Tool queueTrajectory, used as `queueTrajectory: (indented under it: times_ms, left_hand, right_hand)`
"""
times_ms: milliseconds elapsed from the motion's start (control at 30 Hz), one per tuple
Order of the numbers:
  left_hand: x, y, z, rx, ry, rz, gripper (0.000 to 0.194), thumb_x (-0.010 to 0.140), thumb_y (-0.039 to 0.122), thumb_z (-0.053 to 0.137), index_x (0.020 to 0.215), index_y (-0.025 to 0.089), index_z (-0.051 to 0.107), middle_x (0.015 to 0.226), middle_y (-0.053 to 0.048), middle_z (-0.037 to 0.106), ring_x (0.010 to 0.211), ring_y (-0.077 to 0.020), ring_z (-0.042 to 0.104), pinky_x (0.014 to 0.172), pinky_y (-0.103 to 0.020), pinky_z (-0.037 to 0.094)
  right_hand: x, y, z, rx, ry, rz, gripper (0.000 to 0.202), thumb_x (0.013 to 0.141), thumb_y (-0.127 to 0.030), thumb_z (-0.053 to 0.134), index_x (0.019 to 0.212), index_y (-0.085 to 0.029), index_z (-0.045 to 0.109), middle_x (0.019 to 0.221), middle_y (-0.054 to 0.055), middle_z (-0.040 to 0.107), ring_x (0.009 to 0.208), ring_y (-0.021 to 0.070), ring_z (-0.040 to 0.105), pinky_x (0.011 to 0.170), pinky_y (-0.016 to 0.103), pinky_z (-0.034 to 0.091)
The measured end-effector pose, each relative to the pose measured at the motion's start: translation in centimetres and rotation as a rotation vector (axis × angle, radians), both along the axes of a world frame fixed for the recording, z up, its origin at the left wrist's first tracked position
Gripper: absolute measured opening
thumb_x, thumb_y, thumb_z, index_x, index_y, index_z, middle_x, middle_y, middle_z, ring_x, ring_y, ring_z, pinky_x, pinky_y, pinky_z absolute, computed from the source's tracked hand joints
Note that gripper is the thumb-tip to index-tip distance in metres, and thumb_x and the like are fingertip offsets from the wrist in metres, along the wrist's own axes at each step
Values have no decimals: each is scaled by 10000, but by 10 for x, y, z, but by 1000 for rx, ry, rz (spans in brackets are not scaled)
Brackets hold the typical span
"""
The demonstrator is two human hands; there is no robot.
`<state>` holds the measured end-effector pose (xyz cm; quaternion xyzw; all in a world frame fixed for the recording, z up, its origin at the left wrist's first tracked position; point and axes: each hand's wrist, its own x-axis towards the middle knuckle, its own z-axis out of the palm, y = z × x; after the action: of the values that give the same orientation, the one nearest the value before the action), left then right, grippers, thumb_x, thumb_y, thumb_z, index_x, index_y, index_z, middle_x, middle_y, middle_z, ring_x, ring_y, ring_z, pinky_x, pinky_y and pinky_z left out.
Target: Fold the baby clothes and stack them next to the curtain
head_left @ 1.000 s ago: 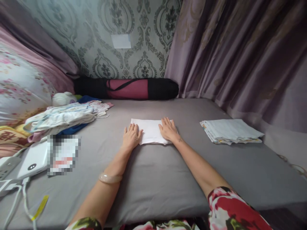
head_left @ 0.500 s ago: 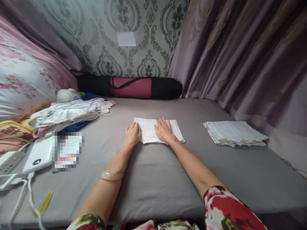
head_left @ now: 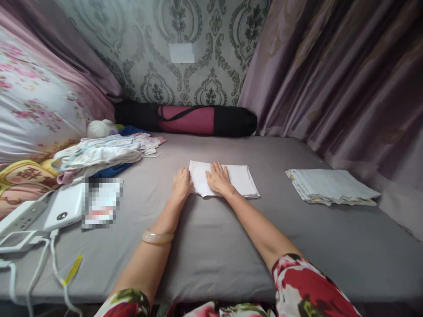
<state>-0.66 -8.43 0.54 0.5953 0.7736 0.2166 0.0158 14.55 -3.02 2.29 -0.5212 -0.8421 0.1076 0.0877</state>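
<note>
While both arms reach forward from floral sleeves at the bottom of the frame, a folded rectangular white cloth point(head_left: 243, 179) lies flat at centre, on a smooth grey fabric sheet point(head_left: 211, 251). Right hand point(head_left: 218, 178): palm down on the cloth, left of its middle, fingers extended and gripping nothing. Left hand point(head_left: 182, 182): at the cloth's left edge, fingers close together and bent; cannot tell whether they pinch the fabric. Pale, stone-like bangle point(head_left: 157, 237) on the left forearm. Cloth's right end uncovered, layered edges showing.

Right side of frame: stack of folded pale cloths point(head_left: 333, 186), coloured pattern along its edges, well apart from the hands. Upper centre: long cylindrical bag point(head_left: 187, 119), black ends, maroon middle, dark strap, lying before the grey patterned wallpaper point(head_left: 158, 88). Left of centre: loose heap of pale printed garments point(head_left: 105, 152) with blue fabric beneath; white plush toy point(head_left: 102, 128) just behind.

Lower left: white rectangular power bank point(head_left: 66, 204) with a round dark display, near a white power strip point(head_left: 23, 216); white cables run to the bottom edge, one bearing a yellow tag point(head_left: 72, 269). Purple curtain point(head_left: 330, 79) fills the upper right.
</note>
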Motion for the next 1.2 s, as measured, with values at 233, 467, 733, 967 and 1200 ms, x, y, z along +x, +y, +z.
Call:
queueTrajectory:
  times_ms: [233, 467, 733, 967, 1200]
  left_hand:
    - [-7, 5, -2, 60, -152, 80, 391, 871, 100, 346, 1208, 115, 546, 1208, -157, 613, 1170, -240, 549, 1012, -380, 421]
    - [-14, 7, 7, 186, -531, 236, 386, 859, 96, 354, 1167, 125, 585, 1230, -144, 632, 1182, -233, 569, 1032, -382, 423]
    - [-26, 8, 8, 362, -729, 447, 368, 801, 58, 350, 1053, 147, 604, 1113, -113, 679, 1096, -201, 615, 1000, -340, 440]
    - [-27, 10, 7, 407, -783, 465, 343, 769, 58, 362, 988, 165, 602, 1052, -102, 689, 1070, -205, 625, 986, -346, 447]
    - [-29, 10, 4, 412, -779, 454, 345, 768, 88, 369, 1020, 156, 596, 1061, -106, 686, 1070, -202, 626, 976, -342, 460]
  right_hand:
    - [-21, -8, -13, 75, 20, -7, 599, 986, -392, 245, 1481, -61, 310, 1555, 134, 284, 1450, 239, 163, 1162, 443, 43]
    - [-33, -6, 3, -6, -10, -10, 595, 985, -367, 243, 1472, -34, 319, 1556, 163, 269, 1449, 265, 166, 1156, 463, 69]
    - [-60, -12, -6, 50, 26, 0, 589, 969, -363, 276, 1464, -50, 342, 1548, 142, 301, 1437, 257, 197, 1159, 446, 82]
    - [-72, -11, 3, 56, -1, 8, 571, 956, -306, 288, 1436, -10, 376, 1538, 175, 307, 1437, 278, 195, 1157, 465, 69]
    - [-101, -14, -2, 23, 24, 78, 634, 982, -397, 185, 1451, -2, 351, 1558, 171, 255, 1453, 250, 159, 1164, 424, 55]
